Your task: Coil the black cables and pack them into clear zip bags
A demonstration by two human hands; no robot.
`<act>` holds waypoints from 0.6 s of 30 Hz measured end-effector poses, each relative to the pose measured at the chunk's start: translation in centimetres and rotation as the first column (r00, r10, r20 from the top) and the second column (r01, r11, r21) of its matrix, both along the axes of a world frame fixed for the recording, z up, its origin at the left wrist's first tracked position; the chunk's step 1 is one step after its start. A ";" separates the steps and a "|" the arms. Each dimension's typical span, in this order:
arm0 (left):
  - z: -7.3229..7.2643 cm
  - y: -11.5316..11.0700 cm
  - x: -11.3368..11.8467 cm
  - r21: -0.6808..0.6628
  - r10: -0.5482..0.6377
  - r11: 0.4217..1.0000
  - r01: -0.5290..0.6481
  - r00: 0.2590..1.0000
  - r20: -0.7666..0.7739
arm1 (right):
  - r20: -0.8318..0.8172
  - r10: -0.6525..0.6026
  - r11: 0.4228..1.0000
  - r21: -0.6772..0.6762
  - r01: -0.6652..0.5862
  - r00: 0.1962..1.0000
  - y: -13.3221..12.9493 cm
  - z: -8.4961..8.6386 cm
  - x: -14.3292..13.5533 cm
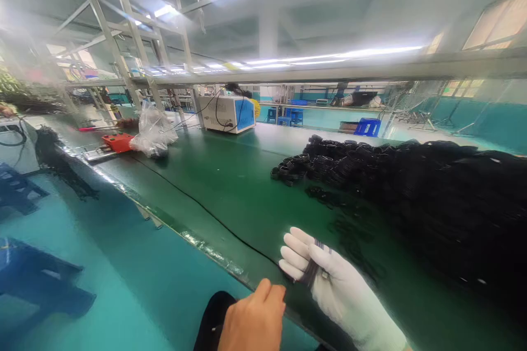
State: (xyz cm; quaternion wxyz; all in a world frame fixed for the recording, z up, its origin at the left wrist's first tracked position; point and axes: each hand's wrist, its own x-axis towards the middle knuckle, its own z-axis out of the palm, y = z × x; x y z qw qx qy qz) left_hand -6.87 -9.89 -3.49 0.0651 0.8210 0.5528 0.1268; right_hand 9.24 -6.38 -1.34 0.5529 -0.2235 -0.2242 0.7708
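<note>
My right hand (329,279), in a white glove, is turned palm up near the table's front edge. Its fingers are closed over dark cable (310,273) wound around them, and a small metal-looking end rests at the palm. From there a long stretch of black cable (206,209) trails across the green table toward the far left. My left hand (255,315), bare, is just left of the glove, its fingers curled and pressed together. What it may hold is hidden from view. To the right lies a large heap of coiled black cables (391,175).
A clear plastic bag (152,126) and a red device (118,141) are on the table's far left. A white and blue machine box (228,114) stands farther back. Blue stools (33,279) are on the floor at left. A metal shelf beam (329,73) spans above.
</note>
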 end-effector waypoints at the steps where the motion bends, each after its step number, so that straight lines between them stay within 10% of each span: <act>1: 0.0 -0.2 0.4 0.052 -0.020 0.998 0.022 0.999 -0.040 | 0.002 -0.004 1.000 0.003 0.004 1.000 0.0 -0.1 0.1; 8: 3.1 1.8 0.5 0.504 -0.372 0.768 0.394 0.916 -0.150 | 0.123 0.061 0.998 -0.017 -0.060 0.991 -1.0 -0.2 0.0; 12: 7.0 4.3 -0.9 0.407 -0.577 0.665 0.627 0.776 -0.254 | 0.125 0.277 0.954 0.084 -0.288 0.953 -1.6 0.8 -0.7; 18: 8.3 6.9 -1.8 0.060 -0.673 0.740 0.670 0.737 0.062 | 0.053 0.457 0.882 0.100 -0.460 0.888 -2.1 0.7 -1.2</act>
